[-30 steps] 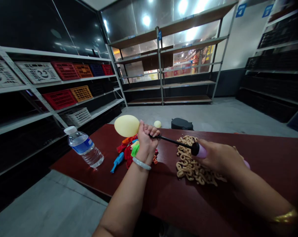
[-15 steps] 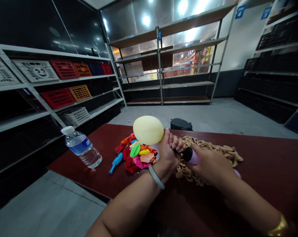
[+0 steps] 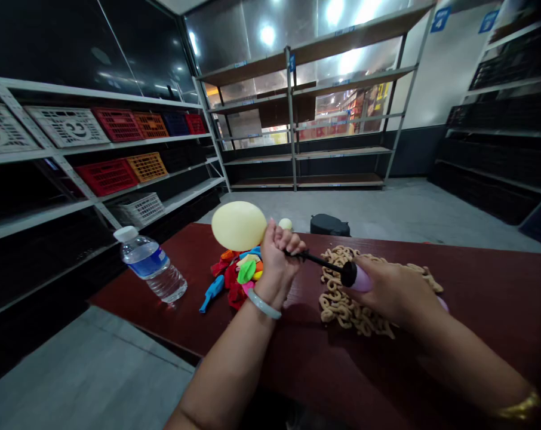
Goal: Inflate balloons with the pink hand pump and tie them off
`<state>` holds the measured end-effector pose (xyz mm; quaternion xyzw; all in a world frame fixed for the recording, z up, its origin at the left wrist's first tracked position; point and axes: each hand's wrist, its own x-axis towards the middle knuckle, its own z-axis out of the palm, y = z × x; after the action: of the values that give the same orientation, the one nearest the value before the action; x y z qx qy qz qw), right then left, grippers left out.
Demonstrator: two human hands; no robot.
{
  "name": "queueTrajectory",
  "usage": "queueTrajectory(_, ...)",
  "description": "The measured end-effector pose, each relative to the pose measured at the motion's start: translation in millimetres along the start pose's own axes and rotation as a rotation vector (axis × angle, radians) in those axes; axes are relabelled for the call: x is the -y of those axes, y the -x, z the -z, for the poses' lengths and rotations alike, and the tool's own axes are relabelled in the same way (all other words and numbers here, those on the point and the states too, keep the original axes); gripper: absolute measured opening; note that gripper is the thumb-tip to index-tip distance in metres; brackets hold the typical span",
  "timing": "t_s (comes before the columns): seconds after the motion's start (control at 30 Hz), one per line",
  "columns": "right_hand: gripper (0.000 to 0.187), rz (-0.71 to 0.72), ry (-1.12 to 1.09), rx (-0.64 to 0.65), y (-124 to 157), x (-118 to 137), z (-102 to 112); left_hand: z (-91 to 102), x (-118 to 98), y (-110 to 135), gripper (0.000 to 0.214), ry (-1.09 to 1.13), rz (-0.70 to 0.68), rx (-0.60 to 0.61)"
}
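A pale yellow balloon (image 3: 239,226), partly inflated, bulges to the left of my left hand (image 3: 282,257). That hand is closed round the balloon's neck and the black end of a hand pump. From it a thin black rod runs right to the black collar and purple barrel of the balloon pump (image 3: 362,279). My right hand (image 3: 393,292) is wrapped round this barrel, most of which it hides. Beneath the yellow balloon lies a pile of uninflated balloons (image 3: 234,278) in several colours, with a blue one (image 3: 212,292) at its left edge.
A water bottle (image 3: 153,264) with a white cap stands on the left of the dark red table (image 3: 489,298). Brown twisted cord-like pieces (image 3: 355,304) lie under and beyond my right hand. A small pale yellow round thing (image 3: 285,224) shows behind my left hand. Racks with crates (image 3: 118,124) line the left.
My left hand and the yellow balloon have moved left, away from my right hand. More of the pump's black rod now shows between the hands. My right hand has shifted slightly right.
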<state>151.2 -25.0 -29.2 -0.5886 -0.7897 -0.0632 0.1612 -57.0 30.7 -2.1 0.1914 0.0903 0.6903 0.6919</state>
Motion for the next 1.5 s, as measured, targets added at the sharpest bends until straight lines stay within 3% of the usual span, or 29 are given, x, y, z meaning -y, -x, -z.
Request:
queueTrajectory(0.1,0.051,-0.040,0.041,0.004,-1,-15,-4,8.3,-17,-12,0.051,0.008,-0.088,-0.031)
queueTrajectory(0.2,0.052,-0.055,0.079,0.036,-1,-23,-9,12.2,-18,-16,0.052,0.010,-0.105,-0.054)
queueTrajectory(0.57,0.044,-0.030,0.155,-0.048,4,12,-4,1.9,43,17,0.052,0.034,0.105,0.012)
queueTrajectory(0.73,0.050,-0.024,0.131,-0.134,8,22,-10,-4.6,60,30,0.051,-0.032,0.109,0.065)
queueTrajectory(0.9,0.022,0.025,0.147,-0.147,11,35,-16,-4.1,65,31,0.052,-0.055,0.124,0.065)
queueTrajectory(1.03,0.032,0.015,0.145,-0.157,9,38,-11,-7.6,56,31,0.054,-0.047,0.144,0.051)
queueTrajectory(1.13,0.045,-0.026,0.129,-0.079,3,27,-5,-8.1,33,21,0.055,-0.016,0.105,0.049)
queueTrajectory(1.3,0.041,-0.002,0.115,0.018,-5,-7,-3,2.9,-8,-3,0.052,0.002,-0.065,-0.024)
queueTrajectory(1.4,0.043,0.007,0.138,0.023,-3,-18,-7,8.7,-10,-8,0.053,0.001,-0.070,-0.004)
queueTrajectory(1.5,0.041,-0.002,0.206,-0.004,0,-16,-8,9.6,1,-5,0.053,-0.007,-0.049,0.030)
